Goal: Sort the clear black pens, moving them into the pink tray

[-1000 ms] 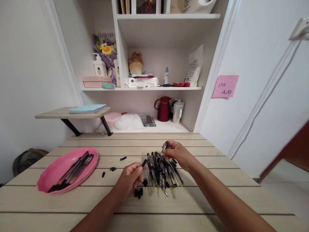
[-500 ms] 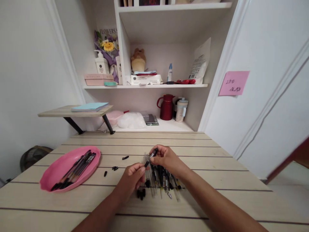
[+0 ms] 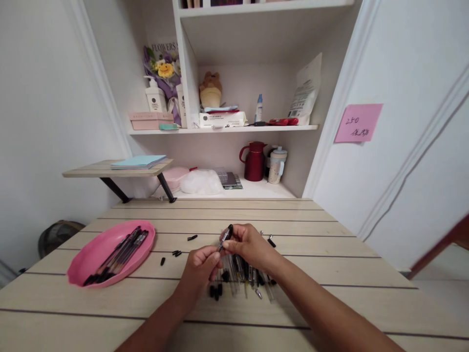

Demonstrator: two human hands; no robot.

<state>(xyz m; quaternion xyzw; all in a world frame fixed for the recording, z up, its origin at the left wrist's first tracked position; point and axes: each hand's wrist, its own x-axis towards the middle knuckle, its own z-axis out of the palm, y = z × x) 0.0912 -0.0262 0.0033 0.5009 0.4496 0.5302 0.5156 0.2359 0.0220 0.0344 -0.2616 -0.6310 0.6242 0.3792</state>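
Above the table, my right hand (image 3: pixel 251 244) pinches a short black pen part (image 3: pixel 226 237) with a clear, printed section, held at a tilt. The fingertips of my left hand (image 3: pixel 202 266) are closed at its lower end, and they hide what is between them. Under both hands lies a pile of clear pen barrels and black pen parts (image 3: pixel 252 278), partly covered by my right hand. Several small black caps (image 3: pixel 215 292) sit just below my left hand. More small black pieces (image 3: pixel 176 253) lie to its left.
A pink tray (image 3: pixel 144 239) on the left holds several dark pens (image 3: pixel 122 252). Behind it stands a small raised shelf (image 3: pixel 88 168) with blue paper (image 3: pixel 139 161). At the back, a red jug (image 3: pixel 254 161) and a speckled cup (image 3: pixel 277 166) stand in the cabinet.
My right hand has shifted slightly left and tilted the pen part more upright. Its lower end now meets my left fingertips, where a dark piece showed before.
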